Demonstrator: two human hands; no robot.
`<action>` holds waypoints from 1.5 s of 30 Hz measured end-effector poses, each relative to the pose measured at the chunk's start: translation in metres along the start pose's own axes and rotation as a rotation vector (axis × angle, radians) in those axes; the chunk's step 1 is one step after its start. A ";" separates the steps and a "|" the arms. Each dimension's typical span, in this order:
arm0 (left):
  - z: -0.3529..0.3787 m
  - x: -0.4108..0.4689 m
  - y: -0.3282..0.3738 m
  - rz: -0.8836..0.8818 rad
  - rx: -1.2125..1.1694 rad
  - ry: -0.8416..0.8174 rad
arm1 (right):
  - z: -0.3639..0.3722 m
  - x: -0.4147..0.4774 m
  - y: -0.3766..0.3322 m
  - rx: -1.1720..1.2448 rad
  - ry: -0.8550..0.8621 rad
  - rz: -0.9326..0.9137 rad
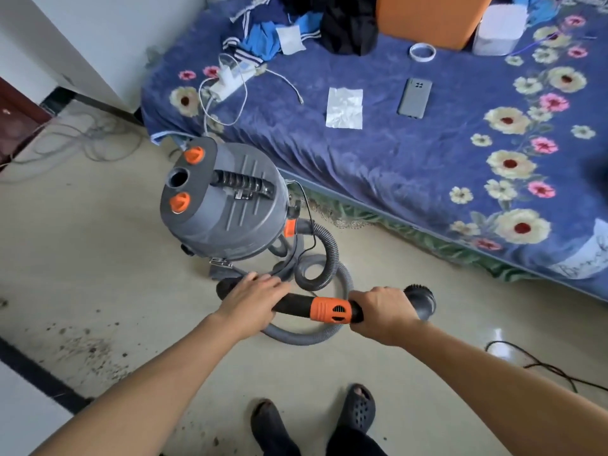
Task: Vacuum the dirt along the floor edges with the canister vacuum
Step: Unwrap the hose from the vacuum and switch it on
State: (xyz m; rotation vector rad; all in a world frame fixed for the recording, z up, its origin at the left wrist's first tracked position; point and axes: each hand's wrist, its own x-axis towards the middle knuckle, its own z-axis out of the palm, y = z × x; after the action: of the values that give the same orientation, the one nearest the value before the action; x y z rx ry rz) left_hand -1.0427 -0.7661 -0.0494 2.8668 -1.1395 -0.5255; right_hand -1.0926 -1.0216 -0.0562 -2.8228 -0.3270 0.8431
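Head view: the right grip (381,311) is closed round the black vacuum wand (296,304), just behind its round brush nozzle (421,301). The left grip (253,297) is wrapped over the wand's other end, its fingers blurred. The wand lies nearly level above the floor, with its long axis running left to right and the brush end pointing right; an orange vented collar (329,310) sits between the hands, which hide the parts they cover. A grey ribbed hose (325,258) loops beneath the wand, partly behind the forearms. The grey canister vacuum (227,205), with orange knobs, stands beside the bed (427,159), its base hidden. Dirt (88,350) speckles the floor by the black skirting.
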 end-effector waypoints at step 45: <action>-0.018 0.063 -0.323 -1.083 -1.384 -0.228 | -0.107 0.279 -0.161 -0.505 -0.364 0.044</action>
State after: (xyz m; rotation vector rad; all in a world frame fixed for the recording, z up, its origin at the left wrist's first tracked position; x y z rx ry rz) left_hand -0.7791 -0.5729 -0.0950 1.8149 0.7554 -1.0439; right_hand -0.8310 -0.8057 -0.0758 -3.1148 -0.6050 1.4718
